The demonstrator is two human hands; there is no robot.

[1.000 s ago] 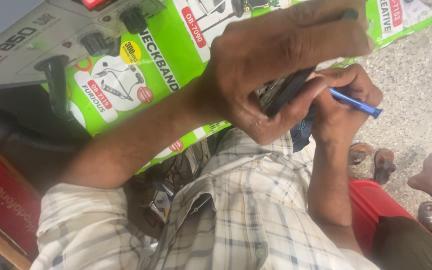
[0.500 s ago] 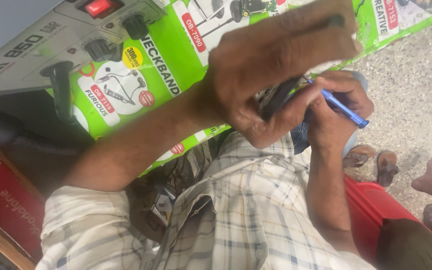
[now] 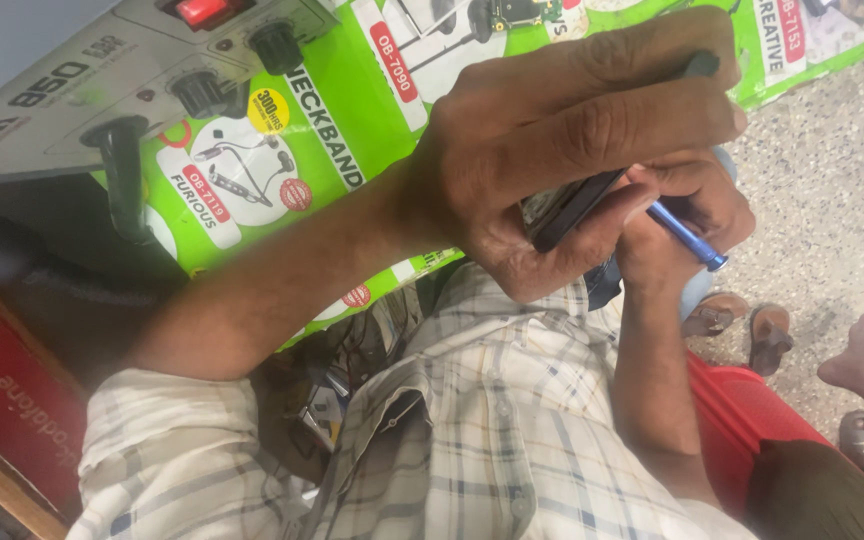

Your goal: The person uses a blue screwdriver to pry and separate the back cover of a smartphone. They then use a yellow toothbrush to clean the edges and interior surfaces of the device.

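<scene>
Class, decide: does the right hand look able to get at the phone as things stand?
Probably yes. The right hand, gripping a blue screwdriver, sits right against the phone that the left hand holds edge-on. Nothing stands between them, though the left hand's fingers cover much of the phone.

Green earphone packages behind, red box left

My shirt is cream with a grey and blue check. The screwdriver in my right hand has a blue handle, and the phone in my left hand is black. Bright green boxes carry red and white labels. The stool is red.
</scene>
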